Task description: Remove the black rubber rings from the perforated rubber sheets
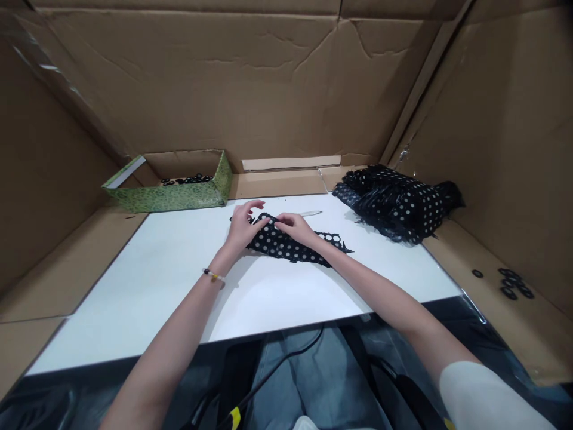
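Head view | polka-dot fabric [282,243] | beyond: green box [179,200], black rings [187,179], feathered bundle [396,206]

Soft, bright light falls evenly, seemingly from above, and the white tabletop [134,310] looks pale and slightly washed out around the fingers [244,220]. Shadows beneath the fingers stay faint. The cardboard walls [224,77] well beyond the fingers look duller. Wide-angle distortion bends the frame's edges, and fine detail looks slightly soft throughout.
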The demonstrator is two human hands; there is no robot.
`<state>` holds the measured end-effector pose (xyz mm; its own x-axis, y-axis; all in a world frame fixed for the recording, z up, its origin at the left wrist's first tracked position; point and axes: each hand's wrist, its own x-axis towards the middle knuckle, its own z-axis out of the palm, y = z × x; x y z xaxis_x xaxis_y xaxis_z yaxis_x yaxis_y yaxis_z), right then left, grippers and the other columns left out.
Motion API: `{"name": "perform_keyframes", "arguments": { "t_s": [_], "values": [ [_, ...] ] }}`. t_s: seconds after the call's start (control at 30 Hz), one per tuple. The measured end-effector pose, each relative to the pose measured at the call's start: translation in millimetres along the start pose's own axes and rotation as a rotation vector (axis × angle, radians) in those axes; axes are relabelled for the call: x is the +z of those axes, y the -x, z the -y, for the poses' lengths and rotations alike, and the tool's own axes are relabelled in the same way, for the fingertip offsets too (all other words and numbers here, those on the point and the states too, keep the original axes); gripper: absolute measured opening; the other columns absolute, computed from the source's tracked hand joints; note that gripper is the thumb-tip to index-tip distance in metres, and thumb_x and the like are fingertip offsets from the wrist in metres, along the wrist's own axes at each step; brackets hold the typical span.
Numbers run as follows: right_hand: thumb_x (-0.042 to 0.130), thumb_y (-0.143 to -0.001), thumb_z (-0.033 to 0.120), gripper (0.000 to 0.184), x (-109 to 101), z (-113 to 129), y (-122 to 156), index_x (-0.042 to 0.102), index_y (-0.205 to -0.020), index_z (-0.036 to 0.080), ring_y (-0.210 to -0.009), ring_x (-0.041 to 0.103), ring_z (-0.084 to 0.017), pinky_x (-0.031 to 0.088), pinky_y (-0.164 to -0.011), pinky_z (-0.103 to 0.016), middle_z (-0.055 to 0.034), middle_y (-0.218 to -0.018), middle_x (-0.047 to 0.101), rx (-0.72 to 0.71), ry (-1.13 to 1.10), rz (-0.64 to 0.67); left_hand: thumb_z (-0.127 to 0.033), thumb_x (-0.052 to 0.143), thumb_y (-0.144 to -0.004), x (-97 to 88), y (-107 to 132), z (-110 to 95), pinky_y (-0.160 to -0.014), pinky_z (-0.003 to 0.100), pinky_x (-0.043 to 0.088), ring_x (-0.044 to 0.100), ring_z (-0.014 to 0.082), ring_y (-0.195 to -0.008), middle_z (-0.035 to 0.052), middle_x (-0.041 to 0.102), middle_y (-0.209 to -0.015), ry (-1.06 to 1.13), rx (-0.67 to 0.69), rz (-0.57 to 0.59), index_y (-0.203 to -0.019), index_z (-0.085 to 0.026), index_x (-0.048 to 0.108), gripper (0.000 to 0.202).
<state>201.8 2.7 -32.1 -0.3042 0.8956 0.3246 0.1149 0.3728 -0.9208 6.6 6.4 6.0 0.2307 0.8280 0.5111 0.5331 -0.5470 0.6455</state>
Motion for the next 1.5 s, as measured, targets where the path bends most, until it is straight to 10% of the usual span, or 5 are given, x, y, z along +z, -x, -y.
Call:
{"name": "perform_keyframes", "arguments": {
  "t_s": [0.17, 0.43, 0.67, 0.9, 1.5],
  "values": [
    [0.055, -0.086, 0.036, 0.019, 3, 1, 0, 0.064, -0.090, 0.019, -0.084, 0.061, -0.018, 0.044, -0.082, -0.031, -0.0021, -0.089, 0.068, -0.032, 0.029, -0.068, -0.039, 0.068, -0.086, -4.2, 6, -6, -0.094, 0.047, 0.038, 0.050, 0.0284, -0.101, 0.0064, 0.070, -0.100, -0.321, 0.246, 0.050, -0.096, -0.025, 0.074, 0.019],
    [0.055, -0.086, 0.037, 0.019, 3, 0, 1, 0.061, -0.084, 0.019, -0.082, 0.060, -0.018, 0.043, -0.080, -0.030, -0.0019, -0.084, 0.066, -0.074, 0.078, -0.043, -0.035, 0.057, -0.091, 5.0, 7, -1, -0.089, 0.044, 0.041, 0.054, 0.0265, -0.094, 0.0066, 0.074, -0.090, -0.245, 0.137, 0.107, -0.094, -0.022, 0.075, 0.023],
    [0.056, -0.082, 0.039, 0.020, 3, -4, 3, 0.055, -0.074, 0.020, -0.077, 0.056, -0.018, 0.041, -0.077, -0.031, -0.0002, -0.078, 0.063, 0.104, 0.191, -0.130, -0.036, 0.052, -0.086, -14.7, -8, 55, -0.072, 0.035, 0.046, 0.059, 0.0227, -0.073, 0.0082, 0.073, -0.086, -0.096, -0.379, -0.427, -0.092, -0.016, 0.074, 0.031],
    [0.060, -0.082, 0.042, 0.023, 1, 0, 4, 0.064, -0.080, 0.019, -0.085, 0.062, -0.020, 0.044, -0.082, -0.031, -0.0023, -0.087, 0.070, 0.139, 0.136, -0.143, -0.029, 0.065, -0.075, -20.8, 0, 71, -0.088, 0.049, 0.039, 0.051, 0.0393, -0.103, 0.0148, 0.070, -0.081, -0.407, -0.282, -0.168, -0.078, -0.021, 0.076, 0.013],
    [0.065, -0.081, 0.045, 0.027, -4, -3, 3, 0.071, -0.082, 0.018, -0.086, 0.063, -0.020, 0.044, -0.082, -0.031, -0.0028, -0.085, 0.072, 0.052, 0.011, 0.006, -0.046, 0.065, -0.083, 2.4, 6, 5, -0.083, 0.039, 0.046, 0.060, 0.0250, -0.088, 0.0063, 0.071, -0.087, -0.082, 0.004, 0.185, -0.085, -0.022, 0.073, 0.025]
  ]
}}
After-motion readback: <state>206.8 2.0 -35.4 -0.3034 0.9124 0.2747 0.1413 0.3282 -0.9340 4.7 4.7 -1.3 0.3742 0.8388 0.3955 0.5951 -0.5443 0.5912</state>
